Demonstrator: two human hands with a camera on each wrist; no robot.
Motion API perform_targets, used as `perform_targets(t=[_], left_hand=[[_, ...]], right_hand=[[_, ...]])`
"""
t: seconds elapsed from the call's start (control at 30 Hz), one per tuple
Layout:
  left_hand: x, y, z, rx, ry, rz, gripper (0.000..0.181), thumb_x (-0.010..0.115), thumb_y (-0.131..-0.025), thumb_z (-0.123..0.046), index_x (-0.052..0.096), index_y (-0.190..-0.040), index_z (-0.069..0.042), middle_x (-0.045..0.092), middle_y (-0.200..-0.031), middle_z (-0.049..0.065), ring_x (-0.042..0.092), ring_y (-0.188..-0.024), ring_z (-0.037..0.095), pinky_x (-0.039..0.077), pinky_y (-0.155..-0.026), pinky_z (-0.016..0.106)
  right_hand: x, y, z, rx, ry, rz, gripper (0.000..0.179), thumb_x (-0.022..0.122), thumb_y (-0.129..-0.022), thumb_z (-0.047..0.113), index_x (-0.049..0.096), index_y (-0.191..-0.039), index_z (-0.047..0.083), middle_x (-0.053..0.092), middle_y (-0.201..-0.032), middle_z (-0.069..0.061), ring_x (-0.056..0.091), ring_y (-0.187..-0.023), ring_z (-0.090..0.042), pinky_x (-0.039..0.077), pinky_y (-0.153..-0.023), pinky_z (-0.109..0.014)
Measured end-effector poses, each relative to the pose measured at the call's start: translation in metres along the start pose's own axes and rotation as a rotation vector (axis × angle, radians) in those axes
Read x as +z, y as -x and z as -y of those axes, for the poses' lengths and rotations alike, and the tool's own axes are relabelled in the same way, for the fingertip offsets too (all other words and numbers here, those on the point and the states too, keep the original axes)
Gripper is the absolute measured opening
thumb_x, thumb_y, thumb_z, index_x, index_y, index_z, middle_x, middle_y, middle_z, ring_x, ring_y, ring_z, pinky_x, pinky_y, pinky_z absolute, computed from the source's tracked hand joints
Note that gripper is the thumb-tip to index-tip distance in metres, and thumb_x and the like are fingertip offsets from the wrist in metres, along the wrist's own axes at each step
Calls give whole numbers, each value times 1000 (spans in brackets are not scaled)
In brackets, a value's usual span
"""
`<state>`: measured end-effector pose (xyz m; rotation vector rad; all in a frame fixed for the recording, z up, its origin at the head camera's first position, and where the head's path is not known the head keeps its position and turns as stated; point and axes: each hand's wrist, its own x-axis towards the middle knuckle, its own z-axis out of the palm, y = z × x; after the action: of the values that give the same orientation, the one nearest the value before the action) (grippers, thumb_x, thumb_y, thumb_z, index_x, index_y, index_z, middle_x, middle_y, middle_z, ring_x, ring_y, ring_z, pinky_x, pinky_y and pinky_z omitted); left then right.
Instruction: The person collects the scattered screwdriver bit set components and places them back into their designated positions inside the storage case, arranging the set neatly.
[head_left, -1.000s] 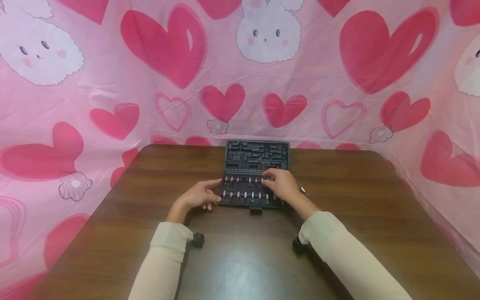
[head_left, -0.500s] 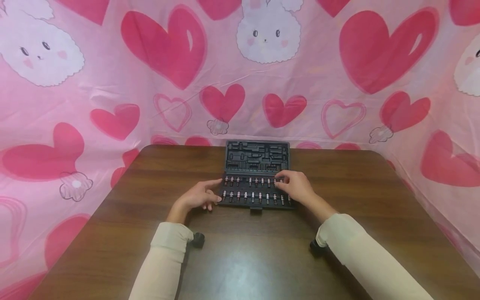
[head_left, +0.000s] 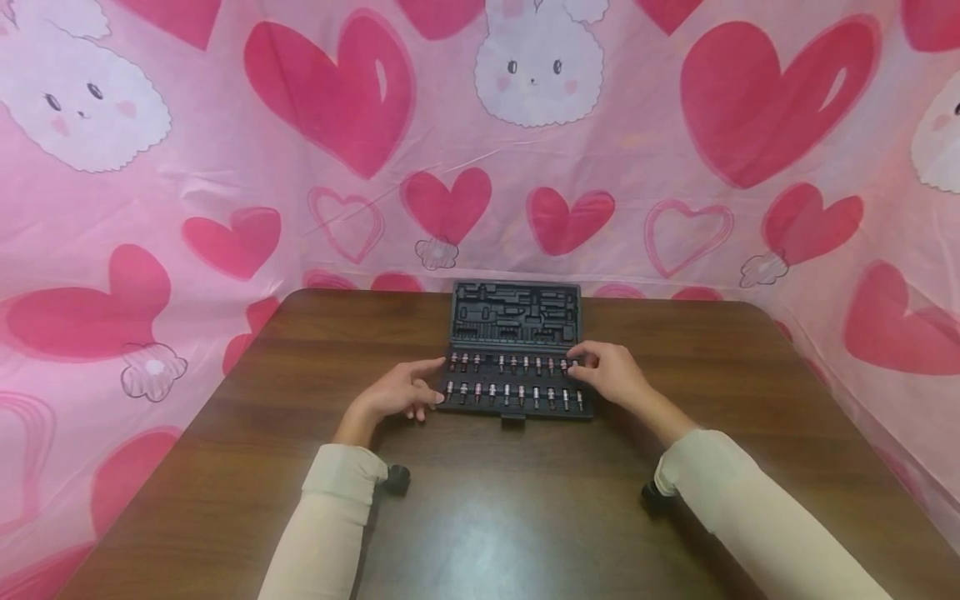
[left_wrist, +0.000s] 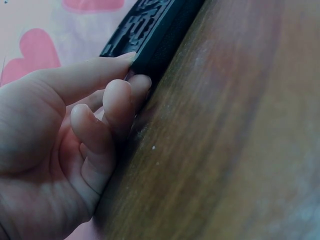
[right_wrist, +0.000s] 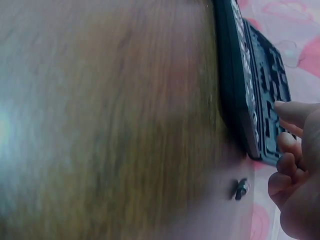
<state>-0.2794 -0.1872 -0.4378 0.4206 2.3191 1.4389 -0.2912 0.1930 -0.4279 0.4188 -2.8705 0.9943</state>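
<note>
An open black case (head_left: pixel 472 408) holds two rows of short metal bit sockets (head_left: pixel 506 392). In the head view my left hand (head_left: pixel 393 390) is at the left side of this case. Its thumb and fingers pinch the case corner in the left wrist view. My right hand (head_left: pixel 611 371) is at the right end of the back row. Its thumb and index finger are apart, one on each side of the last bit socket; whether they pinch it is unclear. A loose bit socket (right_wrist: pixel 242 189) lies on the table near my right hand, hidden from the head view.
Molded recesses fill the raised lid (head_left: pixel 516 312). The back row has a gap in its left half. The case sits near the far edge of the brown wooden table (head_left: pixel 480 500), in front of a pink cloth (head_left: pixel 637 100) with hearts and rabbits.
My right hand has shifted rightward along the back row, from past its middle to its end, uncovering more bit sockets. My left hand has stayed at the case's left side.
</note>
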Motion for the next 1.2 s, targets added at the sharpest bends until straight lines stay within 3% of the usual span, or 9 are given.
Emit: perform_targets(t=[0.6, 0.97, 1.2], left_hand=[[1, -1, 0, 2, -3, 13, 69, 70, -88, -11, 38, -150, -7, 66, -72, 11, 58, -50, 18, 45, -46, 28], [2, -2, -1, 0, 14, 19, 69, 70, -89, -9, 37, -150, -5, 67, -74, 12, 58, -50, 17, 45, -46, 27], [1, -2, 0, -4, 31, 8, 71, 69, -88, -5, 35, -150, -2, 65, -68, 13, 56, -48, 15, 44, -44, 26]], right_hand=[[-18, 8, -32, 17, -47, 74, 27, 75, -85, 17, 70, -110, 8, 52, -65, -3, 48, -57, -21, 41, -51, -33], [-22, 14, -51, 15, 26, 137, 29, 76, -84, 16, 70, -111, 7, 54, -69, -2, 50, -63, -20, 42, -57, -34], [-21, 14, -52, -48, 63, 155, 26, 76, -84, 14, 70, -108, 7, 55, -69, 0, 50, -64, -17, 41, -57, -33]])
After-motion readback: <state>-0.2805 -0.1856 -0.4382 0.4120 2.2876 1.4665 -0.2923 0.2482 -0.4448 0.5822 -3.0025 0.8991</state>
